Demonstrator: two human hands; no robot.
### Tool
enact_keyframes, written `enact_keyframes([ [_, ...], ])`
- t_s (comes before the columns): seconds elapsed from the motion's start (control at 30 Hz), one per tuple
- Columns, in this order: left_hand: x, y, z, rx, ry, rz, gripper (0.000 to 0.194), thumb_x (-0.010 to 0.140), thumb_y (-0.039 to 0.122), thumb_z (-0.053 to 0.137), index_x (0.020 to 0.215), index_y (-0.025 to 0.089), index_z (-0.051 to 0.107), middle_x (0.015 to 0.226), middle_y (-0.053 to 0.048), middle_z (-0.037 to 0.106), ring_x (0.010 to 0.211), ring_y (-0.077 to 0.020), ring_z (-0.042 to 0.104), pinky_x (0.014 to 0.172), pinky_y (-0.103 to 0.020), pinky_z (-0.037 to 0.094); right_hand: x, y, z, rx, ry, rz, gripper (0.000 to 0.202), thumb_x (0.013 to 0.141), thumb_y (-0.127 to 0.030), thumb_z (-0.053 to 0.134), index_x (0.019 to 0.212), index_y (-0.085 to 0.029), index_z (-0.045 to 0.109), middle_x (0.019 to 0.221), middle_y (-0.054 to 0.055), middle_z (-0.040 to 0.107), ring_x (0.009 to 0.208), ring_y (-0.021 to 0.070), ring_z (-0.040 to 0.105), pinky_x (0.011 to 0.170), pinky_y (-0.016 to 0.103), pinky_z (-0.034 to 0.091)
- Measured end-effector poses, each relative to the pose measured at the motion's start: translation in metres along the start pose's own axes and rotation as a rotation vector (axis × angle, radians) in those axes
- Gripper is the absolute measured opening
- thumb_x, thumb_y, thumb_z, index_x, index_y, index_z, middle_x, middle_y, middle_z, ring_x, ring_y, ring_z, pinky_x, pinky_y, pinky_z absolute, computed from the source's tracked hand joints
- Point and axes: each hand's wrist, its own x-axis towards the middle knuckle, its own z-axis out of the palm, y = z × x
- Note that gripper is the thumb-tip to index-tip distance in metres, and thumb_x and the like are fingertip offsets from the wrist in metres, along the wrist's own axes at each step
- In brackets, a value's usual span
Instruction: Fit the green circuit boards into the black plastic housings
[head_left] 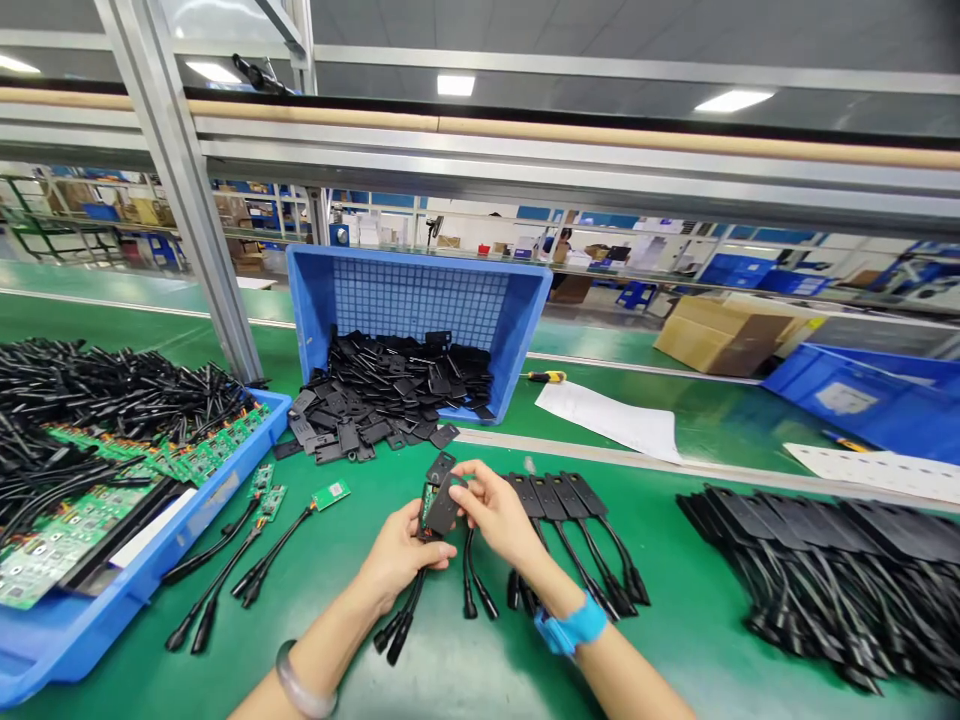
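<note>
Near the middle of the green table, my left hand (409, 552) grips a black case (429, 500) with a green circuit board showing inside it and black cables hanging below. My right hand (491, 505) pinches a black cover (444, 508) that lies partly over the case at an angle. Just right of my hands, several black cased units (559, 497) lie in a row, their cables toward me. Loose green boards with cables (330, 494) rest left of my hands. Behind, black case parts (352, 425) spill from a tipped blue crate (420, 262).
At the left, a blue tray (142, 590) holds many boards and black cables. A large group of cased units (840, 540) lies at the right. Beyond are a yellow-black screwdriver (546, 377), white paper (611, 415), a cardboard box (716, 335) and a blue bin (862, 395). A metal post (187, 200) rises behind the tray.
</note>
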Motion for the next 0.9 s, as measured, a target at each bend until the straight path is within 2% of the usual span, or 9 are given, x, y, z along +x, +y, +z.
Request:
enact_keyframes([
  [0.1, 0.0009, -0.0047, -0.0006, -0.002, -0.070, 0.050, 0.063, 0.049, 0.020, 0.085, 0.106, 0.015, 0.058, 0.099, -0.008, 0.065, 0.080, -0.0152, 0.062, 0.067, -0.024, 0.050, -0.0078, 0.0070, 0.0043, -0.031, 0.039, -0.028, 0.022, 0.077, -0.035, 0.060, 0.093, -0.021, 0.060, 0.071, -0.002, 0.054, 0.055, 0.0126, 0.054, 0.051, 0.025, 0.045],
  [0.17, 0.0014, -0.0067, -0.0005, 0.026, -0.078, 0.068, 0.064, 0.051, 0.019, 0.084, 0.109, 0.015, 0.057, 0.097, -0.007, 0.065, 0.092, -0.0184, 0.059, 0.069, -0.023, 0.049, -0.0094, 0.0100, 0.0056, -0.089, 0.087, -0.077, 0.021, 0.075, -0.032, 0.062, 0.092, -0.021, 0.066, 0.076, -0.001, 0.052, 0.057, 0.0119, 0.052, 0.053, 0.025, 0.045],
  [0.23, 0.0012, -0.0066, 0.0005, 0.065, -0.070, 0.052, 0.065, 0.053, 0.021, 0.082, 0.112, 0.014, 0.055, 0.094, -0.007, 0.064, 0.095, -0.0206, 0.058, 0.065, -0.023, 0.049, -0.0098, 0.0112, 0.0054, -0.129, 0.117, -0.117, 0.021, 0.074, -0.030, 0.063, 0.092, -0.022, 0.070, 0.074, -0.001, 0.051, 0.059, 0.0122, 0.051, 0.055, 0.025, 0.044],
  [0.33, 0.0001, -0.0039, 0.0031, 0.101, -0.052, 0.027, 0.064, 0.054, 0.026, 0.081, 0.111, 0.013, 0.054, 0.089, -0.007, 0.063, 0.088, -0.0208, 0.059, 0.058, -0.024, 0.049, -0.0100, 0.0109, 0.0034, -0.085, 0.116, -0.117, 0.021, 0.075, -0.030, 0.063, 0.093, -0.022, 0.070, 0.070, -0.001, 0.052, 0.059, 0.0124, 0.052, 0.057, 0.025, 0.044],
  [0.47, -0.0010, -0.0006, 0.0053, 0.115, -0.046, 0.041, 0.057, 0.055, 0.028, 0.081, 0.105, 0.013, 0.055, 0.089, -0.006, 0.063, 0.083, -0.0182, 0.059, 0.056, -0.023, 0.048, -0.0104, 0.0090, 0.0004, 0.082, 0.048, -0.030, 0.025, 0.077, -0.035, 0.062, 0.095, -0.019, 0.068, 0.070, 0.000, 0.058, 0.061, 0.0136, 0.056, 0.055, 0.025, 0.044],
  [0.57, -0.0009, -0.0002, 0.0057, 0.112, -0.047, 0.043, 0.058, 0.055, 0.028, 0.081, 0.105, 0.012, 0.055, 0.087, -0.005, 0.063, 0.074, -0.0143, 0.058, 0.056, -0.022, 0.047, -0.0106, 0.0082, -0.0009, 0.142, 0.056, 0.005, 0.028, 0.076, -0.038, 0.063, 0.096, -0.018, 0.067, 0.070, 0.001, 0.061, 0.061, 0.0143, 0.057, 0.054, 0.025, 0.044],
  [0.7, -0.0002, -0.0011, 0.0059, 0.109, -0.053, 0.057, 0.056, 0.057, 0.030, 0.080, 0.104, 0.013, 0.055, 0.085, -0.003, 0.062, 0.069, -0.0116, 0.056, 0.055, -0.021, 0.048, -0.0107, 0.0089, 0.0001, 0.143, 0.082, 0.020, 0.029, 0.073, -0.039, 0.067, 0.092, -0.017, 0.066, 0.063, -0.002, 0.057, 0.058, 0.0137, 0.057, 0.053, 0.024, 0.043],
  [0.8, 0.0001, -0.0024, 0.0054, 0.146, -0.057, 0.062, 0.050, 0.063, 0.032, 0.077, 0.104, 0.012, 0.055, 0.084, -0.003, 0.062, 0.062, -0.0088, 0.056, 0.054, -0.020, 0.048, -0.0108, 0.0095, 0.0020, 0.178, 0.120, 0.036, 0.034, 0.070, -0.042, 0.069, 0.093, -0.019, 0.059, 0.063, -0.005, 0.054, 0.055, 0.0126, 0.056, 0.050, 0.023, 0.042],
  [0.9, -0.0003, -0.0040, 0.0043, 0.230, -0.063, 0.085, 0.045, 0.069, 0.035, 0.071, 0.104, 0.012, 0.057, 0.088, -0.006, 0.063, 0.062, -0.0093, 0.058, 0.053, -0.020, 0.048, -0.0115, 0.0091, 0.0025, 0.190, 0.098, 0.074, 0.038, 0.076, -0.051, 0.061, 0.096, -0.019, 0.055, 0.066, -0.004, 0.054, 0.051, 0.0107, 0.052, 0.048, 0.023, 0.040],
])
